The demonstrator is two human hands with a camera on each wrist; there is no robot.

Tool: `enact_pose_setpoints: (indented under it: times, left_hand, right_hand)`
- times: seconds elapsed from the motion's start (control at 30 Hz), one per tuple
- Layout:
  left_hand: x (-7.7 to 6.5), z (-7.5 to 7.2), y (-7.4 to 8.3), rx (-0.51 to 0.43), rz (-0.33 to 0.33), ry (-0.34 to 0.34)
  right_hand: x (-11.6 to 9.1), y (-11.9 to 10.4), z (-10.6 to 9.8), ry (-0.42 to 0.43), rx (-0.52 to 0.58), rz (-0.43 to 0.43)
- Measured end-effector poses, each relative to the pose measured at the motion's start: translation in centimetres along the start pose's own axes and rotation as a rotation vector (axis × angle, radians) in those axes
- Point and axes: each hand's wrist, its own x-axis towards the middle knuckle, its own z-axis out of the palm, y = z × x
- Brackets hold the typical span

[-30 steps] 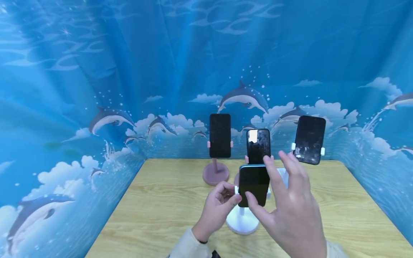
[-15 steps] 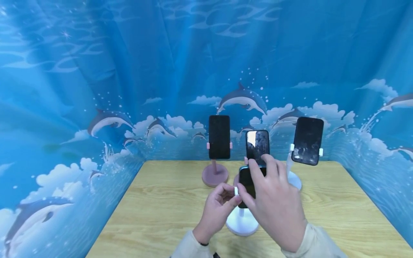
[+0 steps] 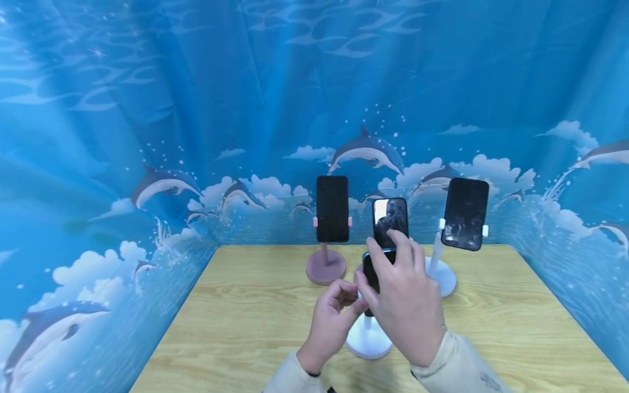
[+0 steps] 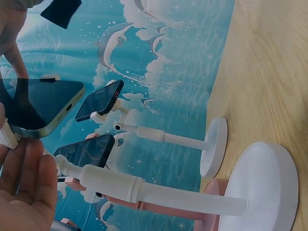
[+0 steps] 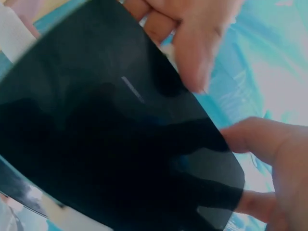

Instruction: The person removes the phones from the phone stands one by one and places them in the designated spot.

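A phone (image 3: 372, 275) with a blue edge and dark screen sits in a white phone stand (image 3: 369, 341). My left hand (image 3: 328, 326) pinches the stand's white side clamp (image 4: 7, 136) at the phone's left edge. Over the screen, my right hand (image 3: 405, 297) holds the phone by its upper left corner. Its thumb meets the left edge and a finger the top edge in the right wrist view, where the phone's screen (image 5: 115, 115) fills most of the picture. Much of the screen is hidden by the right hand in the head view.
Behind stand several phones on stands: a left phone (image 3: 332, 208) on a pink base (image 3: 326, 267), a middle phone (image 3: 390, 218), and a right phone (image 3: 465, 213) on a white base (image 3: 440, 278). A blue dolphin curtain (image 3: 275, 109) borders the wooden table (image 3: 236, 327).
My right hand has moved left across the phone, its thumb going from the screen to the left edge. The left hand keeps its pinch on the clamp, and the stand has stayed put.
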Motion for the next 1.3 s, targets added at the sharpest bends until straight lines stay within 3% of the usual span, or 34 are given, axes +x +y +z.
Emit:
enact_pose_setpoints:
  times: [0.3,0.5,0.8,1.13,1.3]
  left_hand:
    - [0.2,0.4,-0.5,-0.014,0.055,0.033]
    - [0.3,0.1,-0.4,0.001,0.025,0.015]
    - [0.4,-0.1,-0.4,0.064,0.066,0.027]
    - [0.5,-0.2,0.0,0.124,0.056,0.03]
    - [0.6,-0.2,0.1,0.171,0.13,0.019]
  right_hand:
    - [-0.8,0.6,1.1,0.095,0.053,-0.051]
    - [-0.9,0.7,1.5,0.09,0.067,-0.043]
    - [-0.9,0.9,1.7,0.081,0.076,-0.046]
    - [-0.7,1.1,1.8,0.1,0.096,-0.073]
    - [-0.5,1.1,2.1,0.11,0.088,-0.073]
